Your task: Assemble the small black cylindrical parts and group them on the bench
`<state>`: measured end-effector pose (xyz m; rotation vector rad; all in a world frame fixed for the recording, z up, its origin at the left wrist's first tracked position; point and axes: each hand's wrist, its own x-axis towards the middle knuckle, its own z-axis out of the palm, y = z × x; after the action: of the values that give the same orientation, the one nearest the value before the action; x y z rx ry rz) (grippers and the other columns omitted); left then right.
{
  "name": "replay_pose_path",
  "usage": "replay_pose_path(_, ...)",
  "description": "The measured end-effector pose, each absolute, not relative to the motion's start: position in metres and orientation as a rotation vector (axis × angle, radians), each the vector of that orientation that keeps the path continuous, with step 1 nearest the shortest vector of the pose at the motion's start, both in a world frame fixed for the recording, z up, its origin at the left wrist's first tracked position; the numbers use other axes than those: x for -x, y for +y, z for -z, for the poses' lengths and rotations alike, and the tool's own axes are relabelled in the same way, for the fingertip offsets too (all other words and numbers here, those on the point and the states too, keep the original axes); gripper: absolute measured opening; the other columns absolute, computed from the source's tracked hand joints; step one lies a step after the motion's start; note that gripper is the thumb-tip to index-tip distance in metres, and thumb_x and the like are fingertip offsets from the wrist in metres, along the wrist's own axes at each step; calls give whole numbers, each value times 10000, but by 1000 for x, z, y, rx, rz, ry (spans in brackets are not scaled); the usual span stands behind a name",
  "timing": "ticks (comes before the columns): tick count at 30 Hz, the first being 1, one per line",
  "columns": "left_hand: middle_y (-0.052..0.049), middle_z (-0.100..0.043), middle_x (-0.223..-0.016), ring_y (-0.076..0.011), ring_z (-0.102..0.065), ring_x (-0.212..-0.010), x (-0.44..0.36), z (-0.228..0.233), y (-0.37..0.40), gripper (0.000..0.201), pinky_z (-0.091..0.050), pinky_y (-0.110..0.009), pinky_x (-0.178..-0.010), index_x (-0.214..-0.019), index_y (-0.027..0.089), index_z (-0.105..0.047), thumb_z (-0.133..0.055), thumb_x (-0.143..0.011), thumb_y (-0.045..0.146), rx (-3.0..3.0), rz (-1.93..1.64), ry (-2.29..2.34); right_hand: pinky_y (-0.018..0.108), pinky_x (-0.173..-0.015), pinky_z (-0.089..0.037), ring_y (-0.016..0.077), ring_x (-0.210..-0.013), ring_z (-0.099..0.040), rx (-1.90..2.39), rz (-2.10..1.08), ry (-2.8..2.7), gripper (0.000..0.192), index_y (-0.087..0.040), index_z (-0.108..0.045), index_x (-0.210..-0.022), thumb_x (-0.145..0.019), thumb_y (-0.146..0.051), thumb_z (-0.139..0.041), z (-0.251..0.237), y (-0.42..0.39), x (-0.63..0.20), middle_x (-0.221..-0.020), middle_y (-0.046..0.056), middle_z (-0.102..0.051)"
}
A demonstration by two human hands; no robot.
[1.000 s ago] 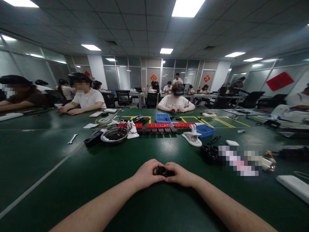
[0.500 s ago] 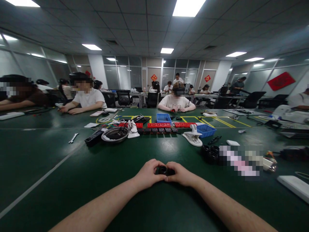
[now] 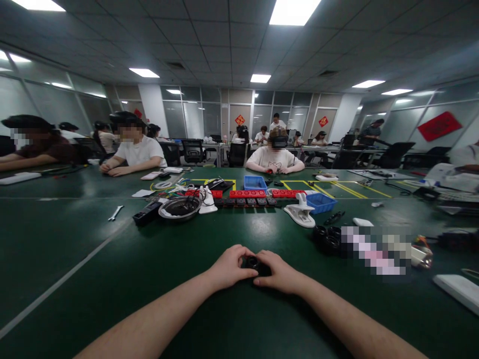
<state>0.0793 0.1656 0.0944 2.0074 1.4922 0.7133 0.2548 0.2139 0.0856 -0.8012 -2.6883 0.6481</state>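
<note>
Between my two hands, low over the green table (image 3: 209, 324), is a small black part with a round, ring-like opening (image 3: 253, 262). My left hand (image 3: 231, 268) curls round its left side, with the thumb along the near edge. My right hand (image 3: 279, 270) wraps its right side, fingers at the far edge and thumb low in front. Much of the black part is hidden by the fingers, so its exact kind does not show.
Black round parts (image 3: 331, 243) lie to the right. Ahead are a white clip-like base (image 3: 300, 213), a blue bin (image 3: 321, 202), red socket strips (image 3: 252, 193) and a metal bowl (image 3: 179, 216). A wrench (image 3: 116, 213) lies left. A person (image 3: 275, 157) sits opposite.
My right thumb has shifted slightly nearer me and away from the left thumb, showing more of the black part. The left hand keeps nearly the same grip.
</note>
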Motion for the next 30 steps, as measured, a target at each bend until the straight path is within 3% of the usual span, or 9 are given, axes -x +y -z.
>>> replay_pose_path(5, 8, -463, -801, -82, -394, -578, -77, -97, 166, 358, -318, -184, -500, -904, 189, -566, -615, -615, 395, -2001, -709, 1420, 270, -727, -368, 165, -816, -479, 669, -835, -2692, 231, -171, -574, -892, -692, -285, -584, -83, 224, -258, -852, 21, -530)
replay_pose_path(16, 1, -469, -822, -58, -361, -530, -77, -91, 167, 391, -301, -176, -469, -898, 166, -539, -625, -597, 400, -1954, -767, 1382, 275, -735, -363, 170, -823, -476, 663, -825, -2684, 236, -171, -581, -897, -693, -288, -586, -79, 226, -257, -861, 24, -535)
replay_pose_path(25, 18, -450, -780, -60, -359, -522, -79, -88, 167, 375, -289, -172, -451, -881, 169, -534, -634, -593, 387, -1929, -764, 1370, 223, -612, -340, 138, -706, -460, 793, -807, -2633, 235, -145, -558, -777, -611, -284, -649, -80, 224, -254, -749, -5, -517)
replay_pose_path(30, 7, -488, -791, -112, -440, -623, -89, -87, 161, 313, -328, -204, -520, -821, 181, -533, -630, -593, 371, -1938, -860, 1636, 190, -496, -273, 103, -592, -426, 1061, -700, -2498, 278, -156, -479, -678, -544, -308, -669, -70, 218, -245, -646, -36, -478)
